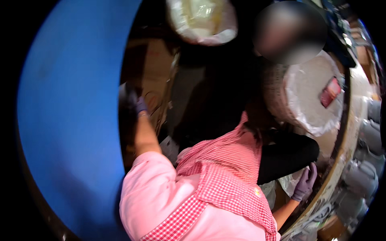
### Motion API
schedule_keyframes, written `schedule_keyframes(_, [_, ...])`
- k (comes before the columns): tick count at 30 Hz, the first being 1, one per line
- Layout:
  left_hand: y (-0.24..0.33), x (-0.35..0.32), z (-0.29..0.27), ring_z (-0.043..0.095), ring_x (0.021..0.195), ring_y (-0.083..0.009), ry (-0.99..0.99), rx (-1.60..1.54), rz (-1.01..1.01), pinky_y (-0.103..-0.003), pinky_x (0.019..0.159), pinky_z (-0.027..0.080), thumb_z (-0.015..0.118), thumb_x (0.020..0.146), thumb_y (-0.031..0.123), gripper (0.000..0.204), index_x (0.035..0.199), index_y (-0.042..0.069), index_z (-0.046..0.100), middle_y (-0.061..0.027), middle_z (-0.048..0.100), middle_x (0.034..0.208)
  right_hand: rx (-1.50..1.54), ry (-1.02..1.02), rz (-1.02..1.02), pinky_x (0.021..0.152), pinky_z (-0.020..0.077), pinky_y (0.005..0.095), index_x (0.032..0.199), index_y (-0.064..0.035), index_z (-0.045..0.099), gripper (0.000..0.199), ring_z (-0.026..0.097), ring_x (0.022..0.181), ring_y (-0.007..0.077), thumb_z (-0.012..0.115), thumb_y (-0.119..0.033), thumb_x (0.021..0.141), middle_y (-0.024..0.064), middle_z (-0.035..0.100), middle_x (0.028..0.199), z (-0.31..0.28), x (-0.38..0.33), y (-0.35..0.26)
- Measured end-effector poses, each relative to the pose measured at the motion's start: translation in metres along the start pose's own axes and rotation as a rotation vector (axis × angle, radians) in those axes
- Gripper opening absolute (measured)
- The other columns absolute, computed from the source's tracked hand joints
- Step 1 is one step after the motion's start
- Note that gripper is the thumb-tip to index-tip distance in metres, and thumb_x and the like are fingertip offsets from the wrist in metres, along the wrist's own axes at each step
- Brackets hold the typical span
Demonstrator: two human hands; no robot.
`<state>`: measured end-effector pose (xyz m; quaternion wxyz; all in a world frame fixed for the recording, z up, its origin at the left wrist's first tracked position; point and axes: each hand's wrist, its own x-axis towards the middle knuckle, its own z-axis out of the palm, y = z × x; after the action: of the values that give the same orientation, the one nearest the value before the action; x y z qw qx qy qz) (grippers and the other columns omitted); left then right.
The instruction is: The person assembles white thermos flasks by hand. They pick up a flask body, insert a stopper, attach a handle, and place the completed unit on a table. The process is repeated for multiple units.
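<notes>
Your hands are well apart. Your gloved left hand (140, 105) is at a blurred dark object (127, 94), between the blue surface (72, 112) and the cardboard box (150, 64); you cannot tell whether it grips. Your gloved right hand (305, 184), fingers extended, is beside your knee (307, 150) and the white plastic bag (290, 181), near the counter (345, 150). Grey plastic parts (362, 176) lie beyond the counter edge. A red packet (331, 92) rests on the lined drum (303, 86)
</notes>
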<state>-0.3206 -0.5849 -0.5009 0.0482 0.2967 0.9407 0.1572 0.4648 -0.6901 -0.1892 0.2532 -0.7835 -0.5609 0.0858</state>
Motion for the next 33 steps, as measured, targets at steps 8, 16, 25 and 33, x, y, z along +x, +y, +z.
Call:
schedule_keyframes(8, [-0.031, 0.039, -0.054, 0.051, 0.125, -0.0240, -0.067, 0.499, 0.239, -0.030, 0.105, 0.041, 0.037, 0.104, 0.016, 0.045, 0.146, 0.001, 0.040, -0.0178, 0.050, 0.142, 0.133, 0.000, -0.126, 0.097, 0.0494, 0.0390, 0.113, -0.0010, 0.066, 0.028, 0.063, 0.110, 0.0313, 0.069, -0.007, 0.085, 0.0154, 0.066, 0.117, 0.008, 0.040, -0.074])
schedule_keyframes(16, [0.108, -0.032, -0.162, 0.061, 0.111, -0.0305, 0.392, -0.032, 0.774, -0.037, 0.096, 0.048, 0.046, 0.093, 0.001, 0.038, 0.128, -0.002, 0.059, -0.0191, 0.063, 0.126, 0.600, -0.072, -0.439, 0.094, 0.0522, 0.0362, 0.115, -0.0039, 0.067, 0.029, 0.065, 0.106, 0.0276, 0.070, -0.013, 0.088, 0.0144, 0.067, 0.115, 0.072, 0.069, -0.157])
schedule_keyframes(25, [0.310, -0.278, -0.333, 0.055, 0.116, -0.0382, -0.198, -0.763, 1.051, -0.048, 0.102, 0.042, 0.054, 0.089, 0.015, 0.049, 0.135, -0.002, 0.054, -0.0215, 0.058, 0.128, 0.921, -0.266, -0.326, 0.088, 0.0538, 0.0324, 0.142, -0.0032, 0.049, 0.052, 0.069, 0.099, 0.0197, 0.064, -0.018, 0.095, 0.0195, 0.070, 0.112, 0.135, 0.057, -0.215])
schedule_keyframes(33, [0.381, -0.155, -0.247, 0.037, 0.140, -0.0317, -1.462, -1.560, 0.693, -0.044, 0.119, 0.023, 0.032, 0.097, 0.069, 0.089, 0.151, -0.002, 0.030, -0.0169, 0.041, 0.151, 0.739, -0.244, -0.638, 0.096, 0.0522, 0.0358, 0.140, -0.0028, 0.049, 0.048, 0.062, 0.115, 0.0248, 0.060, -0.006, 0.093, 0.0149, 0.064, 0.122, 0.077, 0.013, -0.123])
